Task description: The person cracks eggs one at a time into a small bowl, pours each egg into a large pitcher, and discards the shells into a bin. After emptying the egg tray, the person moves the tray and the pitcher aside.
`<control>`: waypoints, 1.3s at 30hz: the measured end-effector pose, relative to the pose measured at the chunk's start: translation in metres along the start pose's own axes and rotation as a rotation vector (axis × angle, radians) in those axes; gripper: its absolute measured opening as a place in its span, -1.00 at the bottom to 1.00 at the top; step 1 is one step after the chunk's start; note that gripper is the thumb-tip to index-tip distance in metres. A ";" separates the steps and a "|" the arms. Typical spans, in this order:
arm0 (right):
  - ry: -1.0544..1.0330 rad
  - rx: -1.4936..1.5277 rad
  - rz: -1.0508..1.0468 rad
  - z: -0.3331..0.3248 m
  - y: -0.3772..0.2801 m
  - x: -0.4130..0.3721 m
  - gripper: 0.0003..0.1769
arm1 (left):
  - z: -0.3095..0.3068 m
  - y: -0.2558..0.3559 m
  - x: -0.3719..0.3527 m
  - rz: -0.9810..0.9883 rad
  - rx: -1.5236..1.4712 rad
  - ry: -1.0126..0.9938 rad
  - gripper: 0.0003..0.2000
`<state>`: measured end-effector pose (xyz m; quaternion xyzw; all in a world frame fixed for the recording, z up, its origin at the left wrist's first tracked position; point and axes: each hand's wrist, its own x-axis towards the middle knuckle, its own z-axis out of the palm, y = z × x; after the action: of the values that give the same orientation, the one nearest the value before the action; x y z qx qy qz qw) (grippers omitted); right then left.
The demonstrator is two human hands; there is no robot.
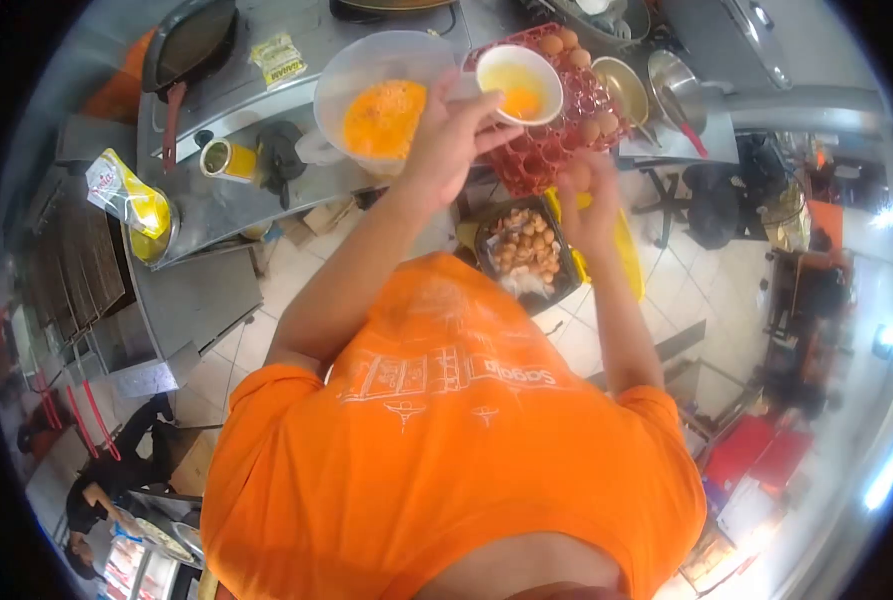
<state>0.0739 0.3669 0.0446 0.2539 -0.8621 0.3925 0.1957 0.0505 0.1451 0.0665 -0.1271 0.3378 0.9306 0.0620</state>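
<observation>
My left hand (440, 140) grips a small white bowl (549, 72) by its side; raw egg with a yellow yolk lies inside it. Just left of that hand stands a large clear plastic pitcher (330, 88), partly filled with yellow-orange egg (376, 122). My right hand (591, 205) is at the near edge of a red egg tray (522, 168), its fingers closed round a brown egg (574, 176). Several brown eggs (554, 42) sit in the tray, toward its far and right sides; its other hollows show no eggs.
Below the counter, a dark bin (572, 277) holds eggshells (526, 243), with a yellow lid (626, 255) beside it. Metal bowls (677, 90) stand right of the tray. On the left are a frying pan (191, 45), a yellow can (228, 160) and a yellow pouch (131, 195).
</observation>
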 end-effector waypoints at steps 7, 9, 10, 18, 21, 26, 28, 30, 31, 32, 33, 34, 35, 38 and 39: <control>-0.324 -0.156 0.378 0.036 0.137 -0.222 -0.53 | -0.033 0.051 -0.006 0.171 -0.008 0.084 -0.48; -0.573 -0.574 0.596 0.030 0.183 -0.276 -0.43 | -0.055 0.067 -0.009 0.237 0.097 0.105 -0.43; -0.573 -0.572 0.591 0.022 0.176 -0.259 -0.43 | -0.063 0.075 -0.009 0.309 0.200 0.127 -0.37; -0.508 0.030 0.677 -0.041 0.137 -0.021 -0.80 | -0.098 0.081 -0.015 0.589 0.823 0.426 -0.08; -0.413 -0.158 0.374 -0.013 0.139 0.084 -0.83 | -0.087 0.077 -0.018 0.643 0.907 0.384 -0.04; -0.353 -0.416 0.200 0.060 0.200 0.174 -0.59 | -0.088 0.071 -0.017 0.754 1.060 0.334 -0.05; -0.407 -0.521 0.175 0.084 0.210 0.183 -0.53 | -0.092 0.070 -0.020 0.750 1.099 0.396 -0.05; -0.432 -0.658 0.256 0.102 0.222 0.189 -0.53 | -0.091 0.070 -0.025 0.770 1.137 0.400 -0.04; -0.363 -0.656 0.196 0.107 0.226 0.187 -0.49 | -0.091 0.071 -0.028 0.784 1.149 0.408 -0.04; -0.372 -0.646 0.179 0.105 0.231 0.189 -0.49 | -0.093 0.072 -0.029 0.787 1.150 0.430 -0.04; -0.305 -0.464 0.268 0.098 0.239 0.191 -0.48 | -0.096 0.071 -0.030 0.766 1.127 0.431 -0.04; -0.235 -0.284 0.359 0.090 0.242 0.192 -0.47 | -0.097 0.072 -0.030 0.745 1.104 0.427 -0.04; -0.238 -0.279 0.349 0.079 0.245 0.193 -0.47 | -0.096 0.074 -0.031 0.752 1.103 0.436 -0.04; 0.049 0.667 0.607 0.045 0.176 0.173 -0.53 | -0.092 0.075 -0.033 0.692 0.907 0.405 -0.03; -0.026 0.572 0.641 0.042 0.110 0.166 -0.56 | -0.092 0.074 -0.029 0.691 0.892 0.408 -0.03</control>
<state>-0.1291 0.3488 0.0442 0.0224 -0.7561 0.6536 -0.0252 0.0818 0.0287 0.0522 -0.1475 0.7226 0.6221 -0.2629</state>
